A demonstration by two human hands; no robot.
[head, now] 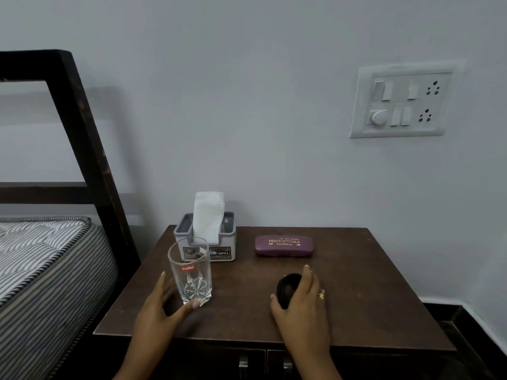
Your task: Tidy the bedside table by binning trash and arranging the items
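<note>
both hands low at the front of the dark wooden desk (356, 283). right hand (303, 305) cupped over a small black round object (285, 290), fingers (308, 278) curled around its far side, thumb on the near side; object sits on the desk surface. gold ring on one finger. left hand (162, 303) spread wide beside a clear empty glass (190, 270) marked "cello"; thumb tip touches the glass base, the other fingers lie open to its left, not closed on it. glass upright. just beyond the left fingers, a grey tissue box (219, 242) with a white tissue standing up. beyond the right fingers, apart, a purple spectacle case (284, 245) lying flat. bed with striped mattress (41, 256) far left. switchboard (403, 101) on wall above right.
</note>
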